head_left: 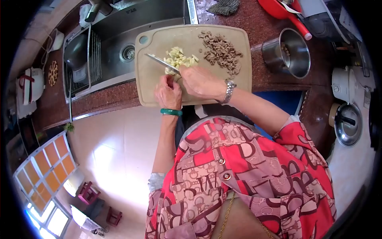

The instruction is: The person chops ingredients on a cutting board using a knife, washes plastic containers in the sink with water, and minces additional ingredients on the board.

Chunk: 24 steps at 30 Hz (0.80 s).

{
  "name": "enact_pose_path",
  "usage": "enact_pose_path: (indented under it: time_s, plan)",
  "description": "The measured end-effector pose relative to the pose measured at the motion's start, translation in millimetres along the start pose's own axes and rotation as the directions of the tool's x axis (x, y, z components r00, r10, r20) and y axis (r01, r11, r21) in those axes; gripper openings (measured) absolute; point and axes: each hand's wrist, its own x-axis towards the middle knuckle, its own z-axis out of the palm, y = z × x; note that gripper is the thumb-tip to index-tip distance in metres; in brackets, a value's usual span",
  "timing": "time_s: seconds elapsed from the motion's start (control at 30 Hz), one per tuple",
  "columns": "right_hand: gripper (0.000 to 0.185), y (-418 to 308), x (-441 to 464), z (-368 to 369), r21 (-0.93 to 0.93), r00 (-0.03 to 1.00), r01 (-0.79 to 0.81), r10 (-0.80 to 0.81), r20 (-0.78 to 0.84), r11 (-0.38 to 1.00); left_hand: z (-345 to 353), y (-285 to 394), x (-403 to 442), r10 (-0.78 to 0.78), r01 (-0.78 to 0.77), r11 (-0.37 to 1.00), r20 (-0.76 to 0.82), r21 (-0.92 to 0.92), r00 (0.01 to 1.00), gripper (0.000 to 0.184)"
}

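A beige cutting board (153,89) lies across the sink's edge and the counter. My right hand (201,82) is closed around the handle of a knife (159,60), its blade pointing to the upper left over the board. Close below the blade, my left hand (168,92) has its fingers curled together against the board; what they hold, if anything, is hidden. Pale chopped pieces (178,57) of a vegetable or similar food lie around the blade. To their right is a spread of brown chopped pieces (221,49) that look like meat.
The metal sink (113,38) is behind and left of the board, with a wire rack (94,55) in it. A steel pot (295,53) stands on the right, near a red-handled pan (284,12). A steel lid (348,124) and a white cooker (343,85) are farther right.
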Motion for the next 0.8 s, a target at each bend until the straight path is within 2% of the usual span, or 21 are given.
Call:
enact_pose_path:
  time_s: [0.07,0.13,0.23,0.3,0.33,0.43,0.53,0.6,0.67,0.73,0.8]
  plan:
    - [0.019,-1,4,4,-0.024,0.999,-0.044,0.045,0.024,0.999,2,0,1,0.030,-0.031,0.999,-0.018,-0.025,0.999,0.018]
    - [0.020,6,11,19,-0.020,0.999,-0.033,0.032,-0.041,0.999,1,-1,-1,0.056,-0.057,0.998,-0.037,-0.041,0.998,0.021]
    - [0.020,14,13,18,0.005,1.000,0.015,-0.015,0.001,1.000,4,-2,0,0.034,-0.034,0.999,-0.012,-0.025,0.999,0.023]
    - [0.020,9,9,17,0.018,1.000,0.018,-0.018,0.000,1.000,9,-13,-2,-0.021,0.016,0.987,-0.027,-0.160,0.999,0.024]
    - [0.019,7,8,17,0.035,1.000,0.020,-0.020,-0.001,0.999,11,-16,-2,-0.015,0.010,0.987,-0.027,-0.160,1.000,0.024]
    - [0.018,12,8,23,0.050,1.000,0.013,-0.014,0.027,0.999,13,-16,1,0.067,-0.079,0.987,-0.095,-0.137,0.993,0.027]
    - [0.017,17,8,13,0.079,1.000,0.019,-0.018,-0.011,0.997,4,-17,1,0.028,-0.028,0.997,0.005,-0.069,1.000,0.033]
    - [0.016,12,-1,-14,0.024,1.000,0.000,0.000,-0.017,1.000,2,-12,3,0.032,-0.031,0.999,-0.157,0.009,0.987,0.037]
    - [0.016,10,-3,-20,-0.023,0.999,-0.018,0.017,-0.028,1.000,-2,-7,9,0.014,-0.010,0.999,-0.114,0.039,0.993,0.039]
    - [0.015,19,-1,-15,-0.107,0.994,-0.105,0.104,-0.017,0.989,4,-7,18,0.184,-0.172,0.968,-0.053,0.181,0.981,0.038]
    - [0.015,21,1,-13,-0.117,0.996,-0.084,0.084,-0.006,0.990,11,-7,22,0.185,-0.179,0.974,-0.031,0.137,0.982,0.038]
